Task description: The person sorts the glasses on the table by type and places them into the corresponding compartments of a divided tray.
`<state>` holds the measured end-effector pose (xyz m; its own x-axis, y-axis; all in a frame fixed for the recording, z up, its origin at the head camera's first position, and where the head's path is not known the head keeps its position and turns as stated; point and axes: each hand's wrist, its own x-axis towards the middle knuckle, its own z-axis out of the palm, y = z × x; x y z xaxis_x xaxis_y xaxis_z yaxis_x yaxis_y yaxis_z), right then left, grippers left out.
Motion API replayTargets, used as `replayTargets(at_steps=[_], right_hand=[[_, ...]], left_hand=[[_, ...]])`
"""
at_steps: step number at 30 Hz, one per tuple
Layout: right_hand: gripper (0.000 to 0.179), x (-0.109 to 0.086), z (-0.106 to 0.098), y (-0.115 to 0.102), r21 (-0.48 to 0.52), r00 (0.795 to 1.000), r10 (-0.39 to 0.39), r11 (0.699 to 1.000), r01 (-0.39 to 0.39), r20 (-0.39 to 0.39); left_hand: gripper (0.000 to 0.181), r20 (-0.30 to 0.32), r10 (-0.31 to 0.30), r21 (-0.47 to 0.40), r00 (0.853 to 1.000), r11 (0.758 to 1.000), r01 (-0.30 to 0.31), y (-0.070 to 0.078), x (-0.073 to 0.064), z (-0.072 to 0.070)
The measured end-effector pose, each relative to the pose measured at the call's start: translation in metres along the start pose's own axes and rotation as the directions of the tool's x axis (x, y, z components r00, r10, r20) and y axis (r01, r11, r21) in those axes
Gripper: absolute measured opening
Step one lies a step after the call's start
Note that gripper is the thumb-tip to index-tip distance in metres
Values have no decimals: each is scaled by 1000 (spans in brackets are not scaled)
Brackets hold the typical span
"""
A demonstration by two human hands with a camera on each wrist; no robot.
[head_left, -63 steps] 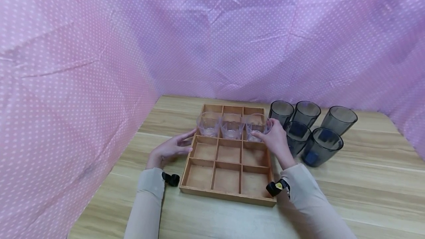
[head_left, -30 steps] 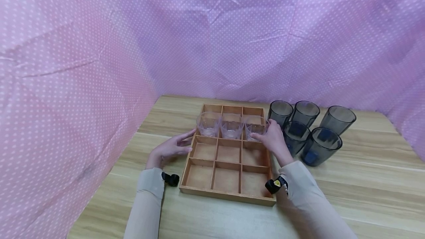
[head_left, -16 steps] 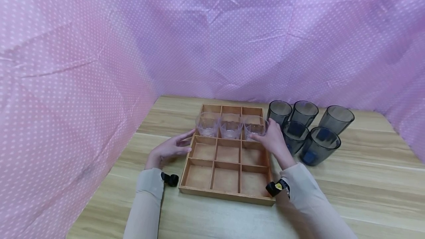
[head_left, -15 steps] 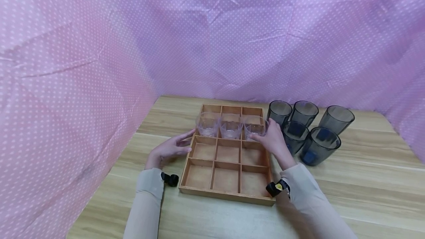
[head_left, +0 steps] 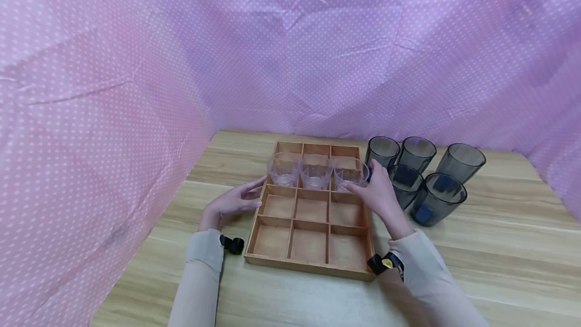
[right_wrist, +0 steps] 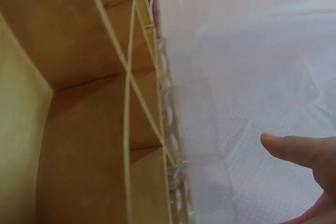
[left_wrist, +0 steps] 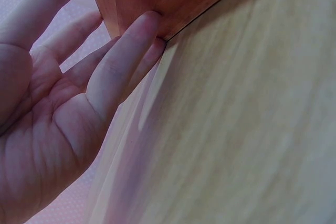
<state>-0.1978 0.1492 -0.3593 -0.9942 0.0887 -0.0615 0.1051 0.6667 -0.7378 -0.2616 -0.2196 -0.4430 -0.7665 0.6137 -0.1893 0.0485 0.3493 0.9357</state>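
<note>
Three clear glasses stand side by side in the back row of a wooden compartment tray (head_left: 308, 269): the left glass (head_left: 284, 178), the middle glass (head_left: 315, 178) and the right glass (head_left: 348, 178). My right hand (head_left: 381, 193) is at the right glass, thumb and fingers spread around its near right side. In the right wrist view the thumb (right_wrist: 294, 149) is straight and apart from the glasses. Fingers of my left hand (head_left: 232, 202) lie extended against the tray's left side; in the left wrist view the fingertips (left_wrist: 146, 24) touch its outer wall.
Several smoky grey tumblers stand right of the tray, among them a front tumbler (head_left: 440, 201) and a far right tumbler (head_left: 462, 161). My right hand is close to the nearest ones. A pink dotted cloth (head_left: 295, 64) hangs behind and left of the wooden table (head_left: 508, 246).
The right hand has loosened from the right glass and drawn slightly to the right, its fingers spreading. That glass sits in the back right compartment. The left hand stays at the tray's side.
</note>
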Motion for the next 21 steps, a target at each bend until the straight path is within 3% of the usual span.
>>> replayTargets(at_steps=[14, 21], right_hand=[[98, -19, -16, -14, 86, 999, -35, 996, 35, -2], [99, -21, -28, -12, 81, 999, -23, 996, 25, -22]], left_hand=[[77, -11, -28, -12, 1000, 1000, 28, 1, -2, 3], [76, -1, 2, -1, 1000, 1000, -2, 2, -1, 1]])
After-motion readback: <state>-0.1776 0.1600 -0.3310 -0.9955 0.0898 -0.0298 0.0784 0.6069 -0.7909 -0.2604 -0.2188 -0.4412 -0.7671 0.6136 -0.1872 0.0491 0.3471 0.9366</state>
